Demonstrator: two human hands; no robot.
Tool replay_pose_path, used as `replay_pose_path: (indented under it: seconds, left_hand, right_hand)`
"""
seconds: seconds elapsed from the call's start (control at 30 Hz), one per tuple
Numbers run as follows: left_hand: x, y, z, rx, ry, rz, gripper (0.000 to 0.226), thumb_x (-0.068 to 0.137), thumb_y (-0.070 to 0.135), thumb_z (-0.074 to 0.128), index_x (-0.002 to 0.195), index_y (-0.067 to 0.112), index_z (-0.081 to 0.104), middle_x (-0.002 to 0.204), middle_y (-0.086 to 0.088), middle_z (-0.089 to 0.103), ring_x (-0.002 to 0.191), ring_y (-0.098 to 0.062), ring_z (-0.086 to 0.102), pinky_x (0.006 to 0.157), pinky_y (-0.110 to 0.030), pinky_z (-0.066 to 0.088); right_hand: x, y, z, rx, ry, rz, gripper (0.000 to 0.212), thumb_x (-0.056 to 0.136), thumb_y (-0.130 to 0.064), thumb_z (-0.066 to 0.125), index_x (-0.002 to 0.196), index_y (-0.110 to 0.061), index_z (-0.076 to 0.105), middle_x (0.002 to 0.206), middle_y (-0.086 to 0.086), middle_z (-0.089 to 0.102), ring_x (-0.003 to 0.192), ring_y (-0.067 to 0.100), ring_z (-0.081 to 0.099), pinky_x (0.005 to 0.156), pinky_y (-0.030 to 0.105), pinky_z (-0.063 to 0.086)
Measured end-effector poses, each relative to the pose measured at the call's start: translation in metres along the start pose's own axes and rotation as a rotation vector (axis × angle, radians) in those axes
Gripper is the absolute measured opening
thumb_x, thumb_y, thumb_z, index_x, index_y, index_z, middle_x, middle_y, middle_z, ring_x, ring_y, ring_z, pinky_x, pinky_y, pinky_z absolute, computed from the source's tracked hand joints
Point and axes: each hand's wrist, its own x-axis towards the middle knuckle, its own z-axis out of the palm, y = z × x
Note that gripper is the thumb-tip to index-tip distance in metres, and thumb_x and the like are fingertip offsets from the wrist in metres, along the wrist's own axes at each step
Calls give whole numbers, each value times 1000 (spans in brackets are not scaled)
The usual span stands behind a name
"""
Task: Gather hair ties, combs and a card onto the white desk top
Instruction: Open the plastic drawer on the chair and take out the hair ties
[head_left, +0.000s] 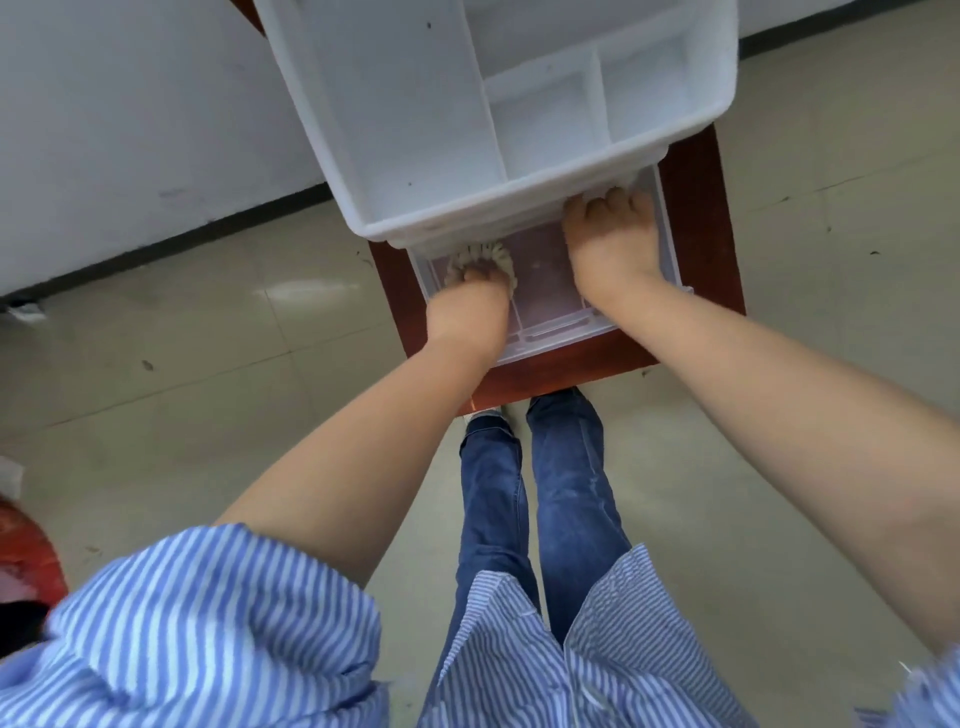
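A clear plastic drawer (551, 332) is pulled out from under a white desk-top organizer (415, 130) with several bare compartments. In the drawer's left part lies a beige ruffled hair tie (493, 254). My left hand (470, 304) reaches down onto it, with the fingers closed around its near side. My right hand (610, 241) is in the drawer's right back corner. Its fingertips curl under the organizer's front rim, so whatever they touch is hidden. I see no combs and no card.
The organizer stands on a small red-brown wooden table (698, 208) whose edges show around the drawer. Grey floor tiles surround it, with a white wall (130, 130) to the left. My legs in jeans (566, 483) stand against the table's near edge. A red object (26, 551) sits at far left.
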Motion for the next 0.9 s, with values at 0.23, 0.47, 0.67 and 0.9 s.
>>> replay_pose_path:
  seconds: [0.23,0.47,0.67,0.9]
  left_hand:
    - [-68,-12,-19,-364,248,139,19,93,14,49,100,-3,52,91,-24,65,73,-41,62,52,-32,32]
    - [-131,-24,4,-432,119,-5,23,96,19,46,105,1,56,102,-18,64,90,-35,61,67,-40,48]
    - [-132,-33,0,-507,153,-195,23,96,17,44,107,1,56,109,-18,62,96,-34,58,68,-35,43]
    - [-116,-49,-22,-492,159,-232,22,95,12,44,110,0,55,112,-19,60,100,-34,56,67,-31,37]
  right_hand:
    - [-80,6,-33,841,-130,133,24,80,9,46,103,3,51,63,-8,39,70,21,49,66,34,39]
    - [-109,-23,3,1333,-493,852,42,87,17,35,123,-2,44,58,7,41,33,13,46,39,21,37]
    - [-51,-60,-15,1387,-404,772,37,89,11,39,118,-9,47,70,5,47,35,8,42,41,21,38]
    - [0,-72,-42,1051,-551,503,22,89,-10,54,68,-13,48,58,1,43,45,10,35,38,18,31]
